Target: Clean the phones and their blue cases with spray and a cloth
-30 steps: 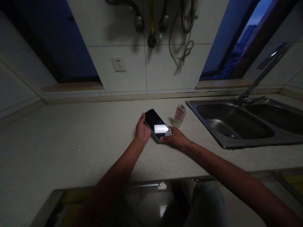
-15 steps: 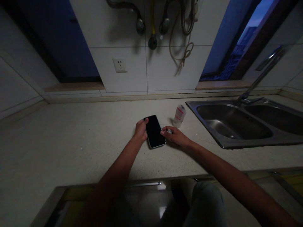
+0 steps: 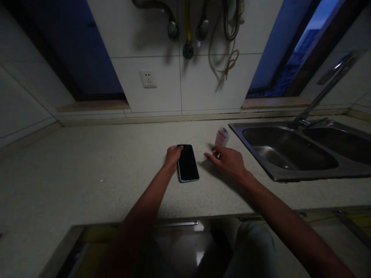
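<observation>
**Phone in the left hand, right hand apart beside it**

A dark-screened phone (image 3: 188,164) lies face up, over or on a pale counter (image 3: 130,154), in front of a person. The left hand (image 3: 172,156) grips its upper left edge, thumb over the glass, the other fingers mostly hidden. The right hand (image 3: 230,160) is off the phone, loosely open — thumb parted from forefinger, nothing visible between the tips, the palm turned out of sight. As far as can be judged, handling is under way rather than finished: the phone is in hand, not yet released; how much remains cannot be told.

The phone is a slim, smooth rectangle with rounded corners and a light rim. The counter looks finely speckled. Behind the right hand — touching or not is unclear — stands a small pale container (image 3: 222,137) with red markings. Farther right sits a brushed-looking metal sink (image 3: 272,154) with rounded basins.
</observation>
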`<state>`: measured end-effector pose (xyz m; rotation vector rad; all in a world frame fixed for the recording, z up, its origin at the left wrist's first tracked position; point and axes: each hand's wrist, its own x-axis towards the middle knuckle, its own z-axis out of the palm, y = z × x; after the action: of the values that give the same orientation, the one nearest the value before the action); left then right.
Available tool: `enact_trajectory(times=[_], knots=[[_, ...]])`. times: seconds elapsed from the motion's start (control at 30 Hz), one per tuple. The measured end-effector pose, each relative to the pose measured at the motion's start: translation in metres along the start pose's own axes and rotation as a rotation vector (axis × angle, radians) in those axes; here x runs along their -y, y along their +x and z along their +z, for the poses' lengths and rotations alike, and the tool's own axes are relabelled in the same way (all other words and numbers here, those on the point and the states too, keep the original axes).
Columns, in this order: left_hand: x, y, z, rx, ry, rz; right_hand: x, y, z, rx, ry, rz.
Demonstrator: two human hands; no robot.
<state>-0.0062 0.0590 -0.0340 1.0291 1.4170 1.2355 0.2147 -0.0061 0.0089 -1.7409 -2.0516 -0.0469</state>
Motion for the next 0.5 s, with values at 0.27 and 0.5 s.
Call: enact_trajectory(times=[0.27,0.5], knots=[[0.0,0.005,-0.01,-0.048,0.301,0.044,-0.007,0.001,0.008,-0.067,0.284,-0.213],[-0.012,-0.001,-0.016,-0.05,0.931,0.176,0.005,-0.007,0.022,0.198,0.332,-0.482]])
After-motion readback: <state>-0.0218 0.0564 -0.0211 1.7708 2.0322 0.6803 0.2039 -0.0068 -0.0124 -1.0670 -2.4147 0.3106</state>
